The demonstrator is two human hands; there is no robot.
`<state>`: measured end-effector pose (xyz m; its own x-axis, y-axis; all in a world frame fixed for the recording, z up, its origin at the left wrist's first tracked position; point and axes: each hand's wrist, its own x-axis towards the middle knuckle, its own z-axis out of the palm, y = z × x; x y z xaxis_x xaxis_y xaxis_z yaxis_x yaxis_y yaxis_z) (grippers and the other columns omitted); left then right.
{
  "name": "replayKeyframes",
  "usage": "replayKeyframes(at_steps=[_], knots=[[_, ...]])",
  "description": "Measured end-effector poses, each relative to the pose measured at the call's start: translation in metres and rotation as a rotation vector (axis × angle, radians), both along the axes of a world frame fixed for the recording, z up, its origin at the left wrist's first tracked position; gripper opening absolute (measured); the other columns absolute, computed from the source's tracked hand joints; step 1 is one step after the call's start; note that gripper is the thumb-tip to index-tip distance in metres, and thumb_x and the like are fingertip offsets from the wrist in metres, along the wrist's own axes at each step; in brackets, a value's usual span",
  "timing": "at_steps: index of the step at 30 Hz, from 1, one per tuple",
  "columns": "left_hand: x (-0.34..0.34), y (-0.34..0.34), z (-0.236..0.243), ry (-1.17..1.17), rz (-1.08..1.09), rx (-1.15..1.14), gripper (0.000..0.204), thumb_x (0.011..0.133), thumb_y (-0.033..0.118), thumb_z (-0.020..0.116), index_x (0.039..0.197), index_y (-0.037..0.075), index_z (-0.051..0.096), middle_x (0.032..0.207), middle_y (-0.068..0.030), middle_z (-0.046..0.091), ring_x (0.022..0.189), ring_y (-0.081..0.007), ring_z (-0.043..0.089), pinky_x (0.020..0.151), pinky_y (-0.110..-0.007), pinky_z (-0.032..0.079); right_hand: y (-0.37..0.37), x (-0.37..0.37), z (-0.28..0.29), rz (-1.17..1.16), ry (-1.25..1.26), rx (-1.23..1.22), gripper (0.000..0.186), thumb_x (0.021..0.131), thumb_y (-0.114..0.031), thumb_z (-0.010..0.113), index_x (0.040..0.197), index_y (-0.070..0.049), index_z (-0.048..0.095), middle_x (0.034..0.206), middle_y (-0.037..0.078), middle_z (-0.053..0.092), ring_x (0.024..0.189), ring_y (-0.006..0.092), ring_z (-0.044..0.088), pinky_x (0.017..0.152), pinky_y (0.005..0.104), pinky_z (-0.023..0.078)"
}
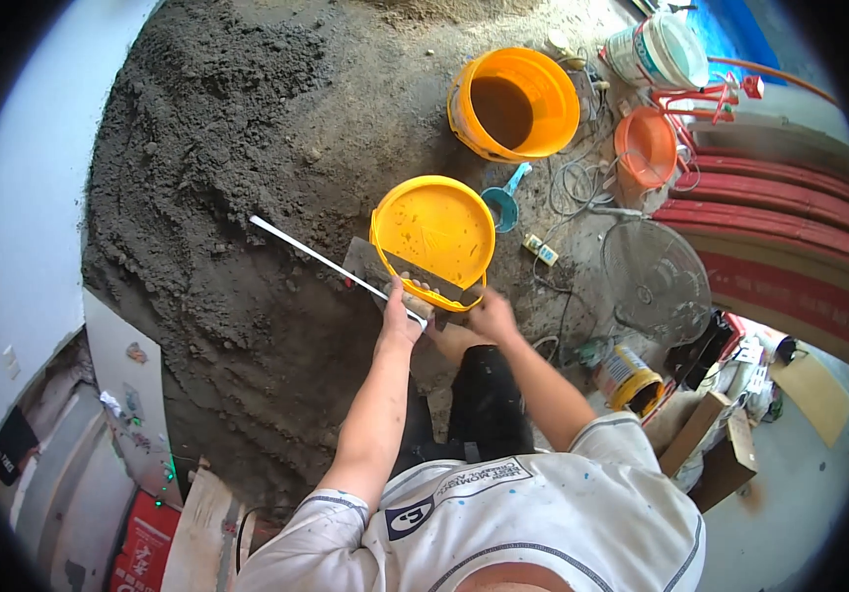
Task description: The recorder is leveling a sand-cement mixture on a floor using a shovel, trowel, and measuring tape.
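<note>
Holding trowel and strip above grey mix.
Wrapping left hand closed around both, just beside near bucket; holding right hand at its rim, with grip too blurred to tell.

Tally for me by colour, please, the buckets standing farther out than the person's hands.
Yellow: 2 (nearer yellow bucket, farther yellow bucket)
Orange-red: 1 (small orange-red bucket)
White: 1 (white bucket)
Total: 4
</note>
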<state>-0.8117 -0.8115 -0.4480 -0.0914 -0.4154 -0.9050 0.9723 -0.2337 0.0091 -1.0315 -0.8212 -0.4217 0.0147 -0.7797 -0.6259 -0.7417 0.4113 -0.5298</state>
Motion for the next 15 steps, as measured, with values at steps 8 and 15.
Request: replayKeyframes(at_steps=[8,15], knots=[[-0.002,-0.027,0.002,0.036,0.097,-0.022,0.015,0.106,0.018,0.064,0.115,0.007,0.063,0.104,-0.0118,0.066,0.106,-0.0313,0.066,0.106,-0.046,0.053,-0.212,-0.074,-0.161,0.136,0.316,-0.053,0.044,0.091,-0.030,0.068,0.127,-0.004,0.070,0.116,0.023,0.076,0.112,0.0381,0.073,0.099,0.0462,0.056],[-0.042,-0.032,-0.032,-0.032,0.207,-0.058,0.024,0.104,0.017,0.061,0.126,0.007,0.059,0.099,-0.0119,0.066,0.097,-0.0294,0.065,0.095,-0.051,0.054,-0.316,-0.112,-0.361,0.894,0.826,-0.459,0.077,0.089,-0.031,0.069,0.154,-0.001,0.042,0.151,0.026,0.057,0.140,0.0436,0.055,0.120,0.0565,0.038]])
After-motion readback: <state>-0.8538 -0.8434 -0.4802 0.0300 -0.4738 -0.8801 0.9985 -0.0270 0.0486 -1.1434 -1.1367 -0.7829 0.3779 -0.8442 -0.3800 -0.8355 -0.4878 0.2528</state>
